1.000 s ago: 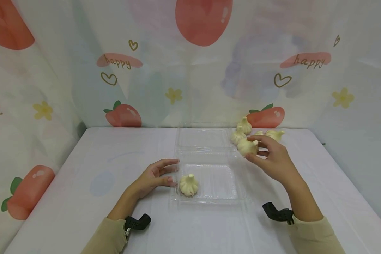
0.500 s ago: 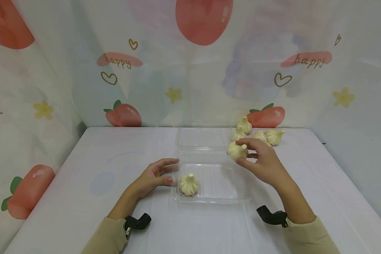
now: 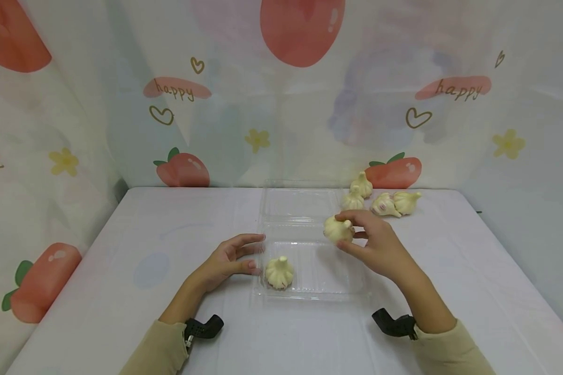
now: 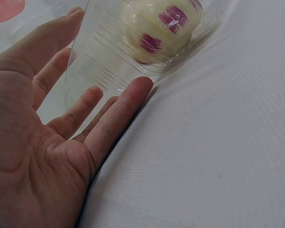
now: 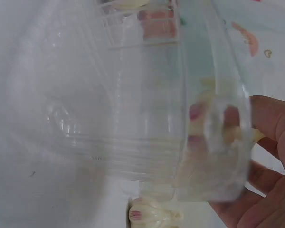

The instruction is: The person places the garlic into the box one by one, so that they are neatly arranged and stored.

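Observation:
In the head view, my right hand (image 3: pixel 380 247) pinches a garlic bulb (image 3: pixel 336 229) between thumb and fingers, over the back right part of a clear plastic clamshell box (image 3: pixel 326 271). The box stands with its lid (image 3: pixel 302 203) folded back. A second garlic bulb (image 3: pixel 279 273) sits upright inside at the left; the left wrist view shows purple patches on its underside. Relaxed fingers of my left hand (image 3: pixel 225 263) rest at the box's left wall. From the right wrist, the see-through box wall (image 5: pixel 156 104) partly covers the held bulb and my right hand (image 5: pixel 270 190).
Several more garlic bulbs (image 3: pixel 405 202) lie at the table's back right, two of them close beside the lid's right edge. A patterned cloth backdrop (image 3: pixel 281 120) rises behind the white table (image 3: pixel 122 291). Each wrist carries a black camera mount (image 3: pixel 394 323).
My right hand has carried its garlic bulb left and slightly nearer, from beside the other bulbs to over the box. My left hand stays where it was.

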Tool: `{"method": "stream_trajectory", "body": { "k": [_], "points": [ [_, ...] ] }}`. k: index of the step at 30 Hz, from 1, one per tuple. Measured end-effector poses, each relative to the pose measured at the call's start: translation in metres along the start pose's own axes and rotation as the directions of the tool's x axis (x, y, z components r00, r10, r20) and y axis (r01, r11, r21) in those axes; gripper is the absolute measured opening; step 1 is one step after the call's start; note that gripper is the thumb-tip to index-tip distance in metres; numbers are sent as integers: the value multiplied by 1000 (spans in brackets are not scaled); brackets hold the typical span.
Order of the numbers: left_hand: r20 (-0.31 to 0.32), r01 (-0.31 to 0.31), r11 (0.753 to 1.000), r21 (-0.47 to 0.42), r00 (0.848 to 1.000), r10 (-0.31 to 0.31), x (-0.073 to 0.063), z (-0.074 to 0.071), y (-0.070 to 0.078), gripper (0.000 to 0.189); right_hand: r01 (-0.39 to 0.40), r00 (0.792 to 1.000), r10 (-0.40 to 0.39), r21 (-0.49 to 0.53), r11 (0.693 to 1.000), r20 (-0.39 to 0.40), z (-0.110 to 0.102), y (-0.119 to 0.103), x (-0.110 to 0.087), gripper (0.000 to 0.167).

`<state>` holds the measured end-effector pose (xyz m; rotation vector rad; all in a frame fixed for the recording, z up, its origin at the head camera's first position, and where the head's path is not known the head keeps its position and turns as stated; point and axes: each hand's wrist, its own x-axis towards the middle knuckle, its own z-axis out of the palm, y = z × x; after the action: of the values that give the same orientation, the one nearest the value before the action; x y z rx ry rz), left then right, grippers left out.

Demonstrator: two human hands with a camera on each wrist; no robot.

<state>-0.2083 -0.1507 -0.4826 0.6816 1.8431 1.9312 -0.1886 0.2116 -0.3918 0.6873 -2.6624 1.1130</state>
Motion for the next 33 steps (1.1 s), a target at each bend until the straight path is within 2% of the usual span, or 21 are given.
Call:
{"method": "stream_trajectory", "body": {
  "k": [15,33],
  "points": [
    [-1,-3,1000,4,1000,3,0,0,0,65,49,998,-50,18,999,38,18,-5,1,48],
    [-1,7,1000,5,1000,-7,0,0,1,64,78,990,-79,17,997,118,39,-10,0,47]
  ]
}}
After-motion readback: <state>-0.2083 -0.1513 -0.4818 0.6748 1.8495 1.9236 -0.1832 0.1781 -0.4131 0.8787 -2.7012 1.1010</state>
